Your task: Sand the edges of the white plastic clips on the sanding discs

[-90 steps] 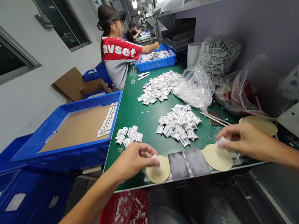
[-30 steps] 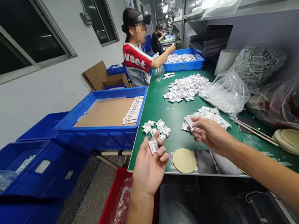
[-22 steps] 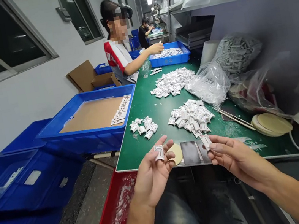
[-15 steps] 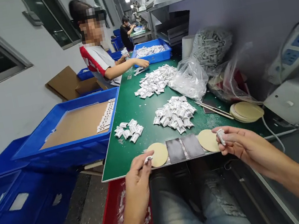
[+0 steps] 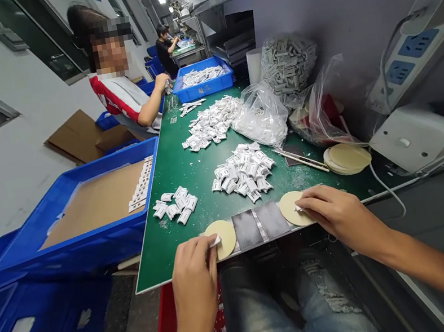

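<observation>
My left hand [image 5: 194,265] pinches a small white part [image 5: 217,240] at the left yellow disc [image 5: 225,238], by the table's front edge. Over the right yellow disc [image 5: 292,208], my right hand [image 5: 335,212] holds another small white part [image 5: 298,208], mostly hidden by the fingers. Two dark grey rectangular pads, the left pad [image 5: 247,230] and the right pad [image 5: 272,219], lie between the discs. Beyond them is a pile of white parts [image 5: 244,170], with a smaller group of white parts [image 5: 182,201] to its left.
A co-worker [image 5: 118,92] sits at the green table's [image 5: 174,166] left side, near a blue bin [image 5: 205,86] of white parts. Another blue bin [image 5: 75,237] holds cardboard. Plastic bags [image 5: 262,116], thin sticks [image 5: 302,160], stacked discs [image 5: 347,158] and a power strip [image 5: 408,53] are at the right.
Both hands have turned and lowered their parts onto or just over the discs. The view has shifted right. The co-worker's hand has left the table near the bin and is raised.
</observation>
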Demonstrator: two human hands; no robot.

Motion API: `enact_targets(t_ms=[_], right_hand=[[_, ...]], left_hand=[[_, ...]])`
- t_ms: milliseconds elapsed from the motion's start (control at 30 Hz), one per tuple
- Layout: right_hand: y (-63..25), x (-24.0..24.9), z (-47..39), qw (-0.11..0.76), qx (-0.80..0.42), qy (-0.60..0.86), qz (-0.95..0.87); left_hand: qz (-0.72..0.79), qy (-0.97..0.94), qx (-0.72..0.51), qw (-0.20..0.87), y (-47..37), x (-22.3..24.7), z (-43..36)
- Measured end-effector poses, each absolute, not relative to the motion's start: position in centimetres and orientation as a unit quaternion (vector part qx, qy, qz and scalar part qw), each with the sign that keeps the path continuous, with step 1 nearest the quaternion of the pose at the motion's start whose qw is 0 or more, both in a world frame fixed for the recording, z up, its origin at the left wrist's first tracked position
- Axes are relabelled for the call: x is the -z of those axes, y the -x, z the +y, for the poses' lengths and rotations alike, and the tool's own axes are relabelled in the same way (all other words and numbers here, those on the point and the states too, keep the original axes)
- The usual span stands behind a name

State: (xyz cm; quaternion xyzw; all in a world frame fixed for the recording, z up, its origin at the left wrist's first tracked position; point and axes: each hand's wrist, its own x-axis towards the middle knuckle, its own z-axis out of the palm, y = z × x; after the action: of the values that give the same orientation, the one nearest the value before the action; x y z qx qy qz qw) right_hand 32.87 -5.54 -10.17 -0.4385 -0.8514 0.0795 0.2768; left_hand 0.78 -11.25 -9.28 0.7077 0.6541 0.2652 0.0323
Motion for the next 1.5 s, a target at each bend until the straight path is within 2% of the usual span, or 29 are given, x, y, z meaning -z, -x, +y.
enact_targets(t_ms=[400, 733, 867, 1200, 1400, 1500], right_hand=[[-32.1, 9.4, -4.6, 0.205, 0.088, 0.373, -0.901], [-32.2, 9.1, -4.9, 0.177, 0.117, 0.373, -0.903], [-31.8, 9.6, -4.9, 0.201, 0.151, 0.369, -0.895], [-32.2, 9.6, -5.1, 0.228, 0.121, 0.36, -0.897], [-33.2, 9.8, -4.4, 0.253, 0.126, 0.265, -0.922], [-33.1, 9.7, -4.4, 0.258, 0.144, 0.263, -0.919]], left_hand=[[0.655, -0.721, -0.223, 0.021, -0.7, 9.0, -11.1], [0.66, -0.717, -0.224, 0.021, -1.3, 8.7, -10.6], [0.657, -0.713, -0.242, 0.038, -1.3, 8.8, -11.1], [0.66, -0.709, -0.246, 0.035, -1.2, 9.1, -11.0], [0.657, -0.718, -0.228, 0.03, -1.2, 9.0, -11.1], [0.658, -0.715, -0.236, 0.027, -1.0, 8.9, -11.4]])
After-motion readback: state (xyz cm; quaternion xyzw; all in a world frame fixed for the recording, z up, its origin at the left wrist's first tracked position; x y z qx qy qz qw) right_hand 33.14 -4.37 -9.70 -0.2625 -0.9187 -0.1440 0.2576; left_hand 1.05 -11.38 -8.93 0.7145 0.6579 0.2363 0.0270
